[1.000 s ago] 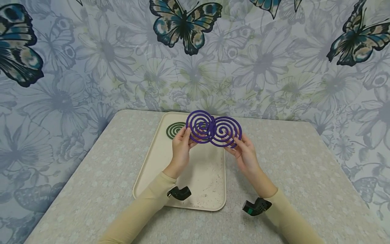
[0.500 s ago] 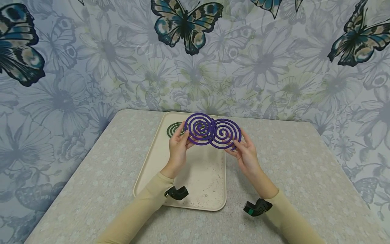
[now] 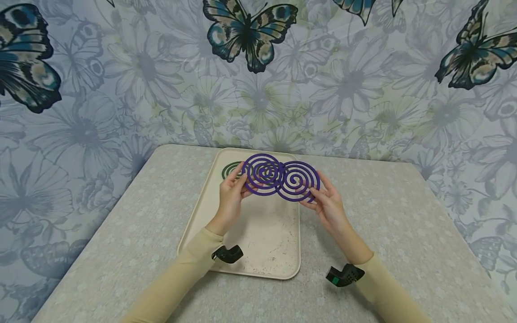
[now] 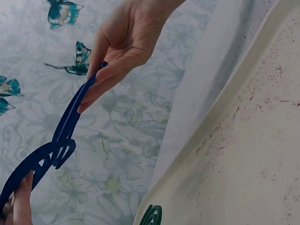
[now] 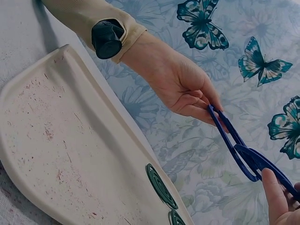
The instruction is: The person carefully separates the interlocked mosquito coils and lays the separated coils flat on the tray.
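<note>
Two purple mosquito coils are held up over the far part of the tray, flat spirals side by side with their inner edges overlapping. My left hand (image 3: pixel 231 197) pinches the outer edge of the left coil (image 3: pixel 263 194) between thumb and fingers. At the other side, my right hand (image 3: pixel 330 207) grips the right coil (image 3: pixel 296 181) by its lower outer edge. Seen edge-on in the right wrist view, the purple coils (image 5: pixel 241 154) cross each other at an angle where they meet. Behind the left purple coil, green mosquito coils (image 5: pixel 161 187) lie on the tray, partly hidden in the head view.
The cream tray (image 3: pixel 250 242) lies on a table (image 3: pixel 387 224) with a pale patterned cover. Dark crumbs are scattered over the tray's near right part. A wall covering with butterflies (image 3: pixel 250 36) rises right behind the table. Each wrist wears a black camera (image 3: pixel 345 275).
Both purple coils have come down a little. My left hand has shifted left and lower with its coil, and the two coils now overlap slightly less. The right hand has dropped slightly.
</note>
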Available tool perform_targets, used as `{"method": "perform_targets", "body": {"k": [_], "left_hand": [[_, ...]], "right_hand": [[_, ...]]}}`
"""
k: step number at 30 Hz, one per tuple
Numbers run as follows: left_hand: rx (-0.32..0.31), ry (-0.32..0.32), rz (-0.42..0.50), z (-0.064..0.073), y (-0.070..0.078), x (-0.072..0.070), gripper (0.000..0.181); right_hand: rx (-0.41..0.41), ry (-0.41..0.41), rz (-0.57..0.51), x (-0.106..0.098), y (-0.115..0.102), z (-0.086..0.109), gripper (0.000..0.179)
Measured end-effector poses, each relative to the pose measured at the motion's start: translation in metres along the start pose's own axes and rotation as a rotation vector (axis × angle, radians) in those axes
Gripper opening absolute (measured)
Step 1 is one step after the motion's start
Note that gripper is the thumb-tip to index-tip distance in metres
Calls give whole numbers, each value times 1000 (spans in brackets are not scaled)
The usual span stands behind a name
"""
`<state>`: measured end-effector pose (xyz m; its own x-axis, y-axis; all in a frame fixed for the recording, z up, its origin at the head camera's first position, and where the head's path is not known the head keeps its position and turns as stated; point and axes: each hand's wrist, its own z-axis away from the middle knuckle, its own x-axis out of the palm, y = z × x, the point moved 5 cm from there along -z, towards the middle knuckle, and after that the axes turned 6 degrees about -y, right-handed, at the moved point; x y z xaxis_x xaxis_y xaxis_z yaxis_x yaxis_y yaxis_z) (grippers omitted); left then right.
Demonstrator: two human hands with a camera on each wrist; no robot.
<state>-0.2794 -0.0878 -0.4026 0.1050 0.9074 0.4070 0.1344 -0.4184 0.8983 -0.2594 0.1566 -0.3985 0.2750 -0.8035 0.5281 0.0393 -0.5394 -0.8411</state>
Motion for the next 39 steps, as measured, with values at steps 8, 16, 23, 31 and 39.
{"method": "perform_targets", "body": {"k": [8, 16, 23, 31, 39], "left_hand": [[-27, -15, 10, 0, 1, -7, 42], [-63, -29, -19, -2, 2, -11, 42], [-73, -51, -34, -3, 4, -13, 41], [-89, -66, -11, -2, 6, -13, 43], [-111, -46, -26, 0, 5, -15, 42]], "right_hand": [[41, -22, 22, -2, -2, 2, 66], [67, -52, 49, -5, -4, 5, 66], [68, -67, 43, -9, -8, 8, 67], [75, -60, 43, -10, -8, 9, 66], [56, -69, 63, -11, -8, 8, 59]]}}
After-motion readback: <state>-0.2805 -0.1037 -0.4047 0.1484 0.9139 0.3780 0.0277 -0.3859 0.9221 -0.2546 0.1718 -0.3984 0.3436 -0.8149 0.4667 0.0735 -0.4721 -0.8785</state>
